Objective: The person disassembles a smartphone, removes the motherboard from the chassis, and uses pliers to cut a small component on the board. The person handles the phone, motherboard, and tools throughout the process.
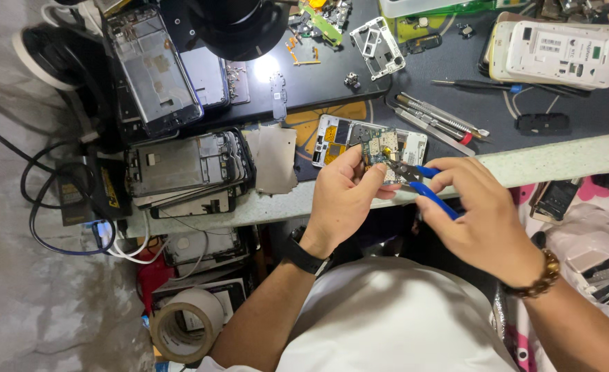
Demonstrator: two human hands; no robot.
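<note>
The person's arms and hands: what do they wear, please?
Both forearms are bare, with no sleeves reaching them and no gloves. The left hand has a black watch with a black band at its wrist. The right hand has a bracelet of round brown-golden beads at its wrist. No rings can be seen on the fingers.

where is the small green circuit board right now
In the head view the small green circuit board sits centre frame, pinched by the left hand, with blue-handled pliers in the right hand touching it.

Left hand [342, 200]: raised, fingers pinched together, wrist bent up.
Right hand [480, 213]: curled closed, thumb and forefinger squeezing, forearm angled inward.
</note>
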